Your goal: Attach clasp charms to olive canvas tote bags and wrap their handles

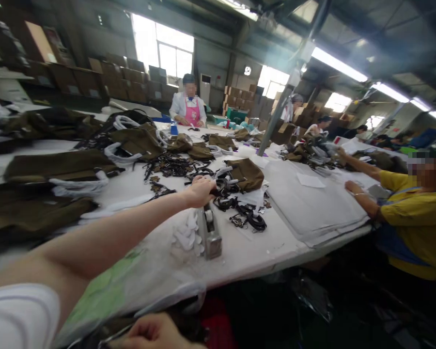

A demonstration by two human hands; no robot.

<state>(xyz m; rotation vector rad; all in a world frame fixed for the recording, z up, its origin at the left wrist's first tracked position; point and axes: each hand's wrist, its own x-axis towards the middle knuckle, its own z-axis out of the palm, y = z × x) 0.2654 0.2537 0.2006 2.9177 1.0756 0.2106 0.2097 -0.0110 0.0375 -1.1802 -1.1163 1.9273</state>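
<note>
The surface (250, 252) was spread with brown bags (245, 174), their handles (80, 185) wrapped in white, seemingly against scratches. Dark straps (172, 166) were heaped mid-surface, apparently for easy reach. A tape dispenser (211, 235) was set nearer. The left hand (201, 191) was stretched among the straps, its grip hidden; whether dark cloth (94, 327) was held by the curled right hand (156, 332) could not be told.

Dark straps (225, 203) lie coiled and tangled beside my left hand (202, 191). Brown cloth (94, 335), partly hidden, lies at my right hand (154, 332).
</note>
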